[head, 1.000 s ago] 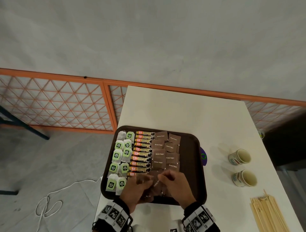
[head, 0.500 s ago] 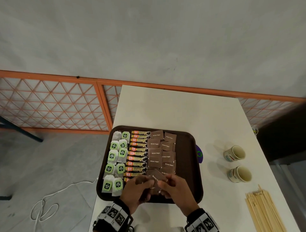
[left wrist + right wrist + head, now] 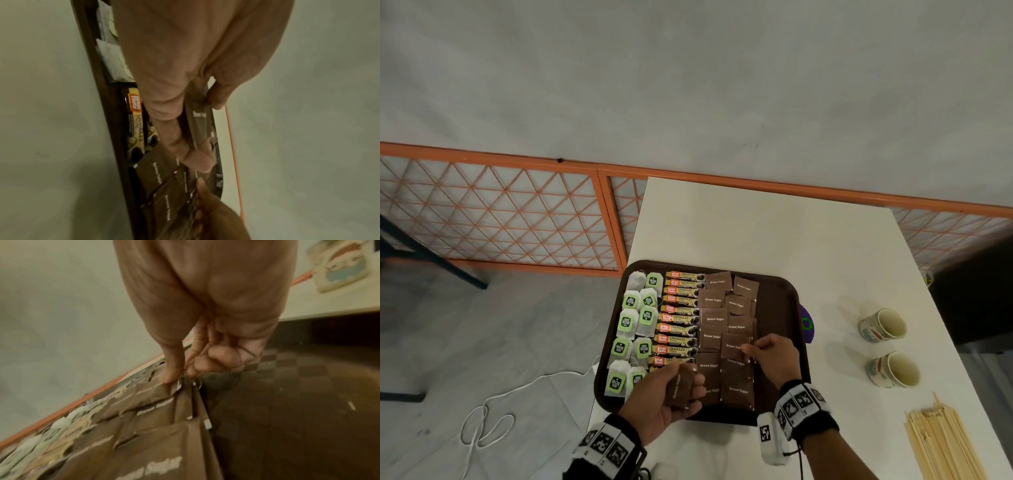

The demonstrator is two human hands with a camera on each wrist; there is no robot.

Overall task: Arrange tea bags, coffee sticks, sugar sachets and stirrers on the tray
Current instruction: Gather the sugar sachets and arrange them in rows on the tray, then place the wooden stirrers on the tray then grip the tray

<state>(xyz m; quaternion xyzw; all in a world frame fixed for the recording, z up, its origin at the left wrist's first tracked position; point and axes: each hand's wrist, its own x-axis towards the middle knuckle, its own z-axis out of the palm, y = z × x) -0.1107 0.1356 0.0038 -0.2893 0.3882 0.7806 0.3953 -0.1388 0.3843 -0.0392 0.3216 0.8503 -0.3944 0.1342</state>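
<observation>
1. Gripping a small stack of brown sugar sachets [image 3: 681, 385] in the left hand [image 3: 666, 404], fingers and thumb curled round it, above the near edge of the tray [image 3: 779, 308]
2. Pinching the edge of one sachet [image 3: 734, 346] with the right hand [image 3: 774, 358], thumb and fingertips together, in the sugar columns beside the coffee sticks [image 3: 679, 318] and tea bags [image 3: 637, 322]
3. Lying on the table [image 3: 756, 226], right of the tray: stirrers [image 3: 941, 445] and two cups [image 3: 887, 346]

dim, warm light | wrist views blurred | edges warped
</observation>
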